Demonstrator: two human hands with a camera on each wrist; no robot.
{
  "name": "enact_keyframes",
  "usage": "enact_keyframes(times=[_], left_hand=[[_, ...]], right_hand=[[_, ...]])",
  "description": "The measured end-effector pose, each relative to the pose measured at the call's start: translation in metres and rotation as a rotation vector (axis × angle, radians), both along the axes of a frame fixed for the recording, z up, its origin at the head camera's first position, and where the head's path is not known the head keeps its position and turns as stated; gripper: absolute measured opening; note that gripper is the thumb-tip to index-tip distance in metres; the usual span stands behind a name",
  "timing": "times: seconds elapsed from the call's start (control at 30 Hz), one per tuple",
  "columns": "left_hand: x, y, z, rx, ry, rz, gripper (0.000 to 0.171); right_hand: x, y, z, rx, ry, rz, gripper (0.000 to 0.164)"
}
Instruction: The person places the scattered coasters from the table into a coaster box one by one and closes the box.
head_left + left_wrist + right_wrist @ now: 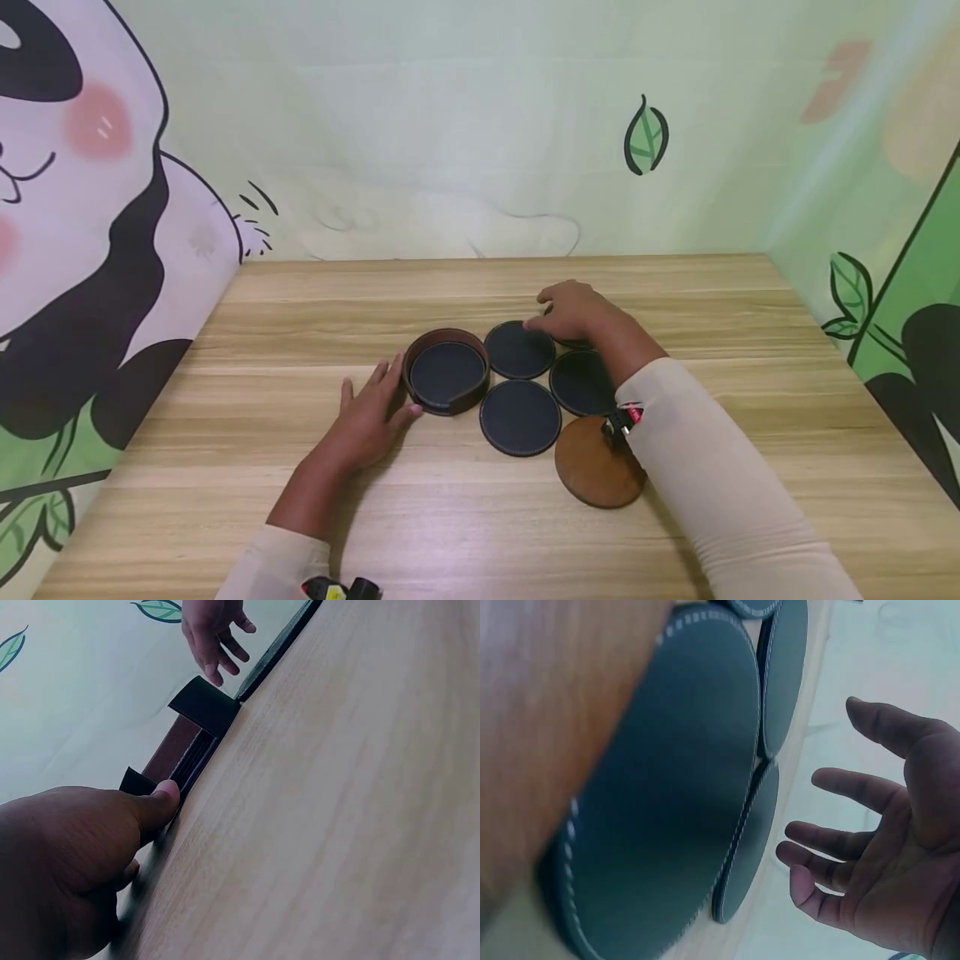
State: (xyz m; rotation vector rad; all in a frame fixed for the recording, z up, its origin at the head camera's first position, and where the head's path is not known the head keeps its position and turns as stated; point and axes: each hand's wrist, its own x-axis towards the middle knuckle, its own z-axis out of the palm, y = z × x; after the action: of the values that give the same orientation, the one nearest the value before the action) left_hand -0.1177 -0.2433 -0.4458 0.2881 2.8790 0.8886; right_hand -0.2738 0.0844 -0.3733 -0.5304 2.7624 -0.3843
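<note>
My left hand (367,425) holds the round coaster holder (483,354) at its left side, thumb at the front and fingers along the wall. A dark coaster (447,375) lies inside it; through the front gap, the left wrist view shows several stacked edges (196,757). My right hand (573,310), fingers spread and holding nothing, hovers above the far right dark coaster (754,840), which it mostly hides in the head view. Nearby lie dark stitched coasters: one at the back (519,350), one in front (520,418) and one under my forearm (579,383).
A brown coaster (592,467) lies nearest me at the right, partly under my right sleeve (720,467). The wooden table (420,517) reaches back to a printed cloth backdrop (450,125) with a panda at the left.
</note>
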Motion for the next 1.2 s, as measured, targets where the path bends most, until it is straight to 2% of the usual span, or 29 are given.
enact_keyframes(times=[0.3, 0.8, 1.2], left_hand=[[-0.001, 0.001, 0.0, -0.006, -0.01, 0.004, 0.086], [-0.001, 0.001, 0.0, -0.006, -0.012, 0.005, 0.085], [-0.001, 0.0, -0.001, 0.009, -0.004, 0.003, 0.085]], right_hand=[[-0.007, 0.012, 0.004, 0.117, -0.011, -0.023, 0.073], [-0.015, 0.023, 0.002, 0.151, -0.124, -0.049, 0.083], [-0.017, 0.02, -0.001, 0.226, -0.08, -0.082, 0.083]])
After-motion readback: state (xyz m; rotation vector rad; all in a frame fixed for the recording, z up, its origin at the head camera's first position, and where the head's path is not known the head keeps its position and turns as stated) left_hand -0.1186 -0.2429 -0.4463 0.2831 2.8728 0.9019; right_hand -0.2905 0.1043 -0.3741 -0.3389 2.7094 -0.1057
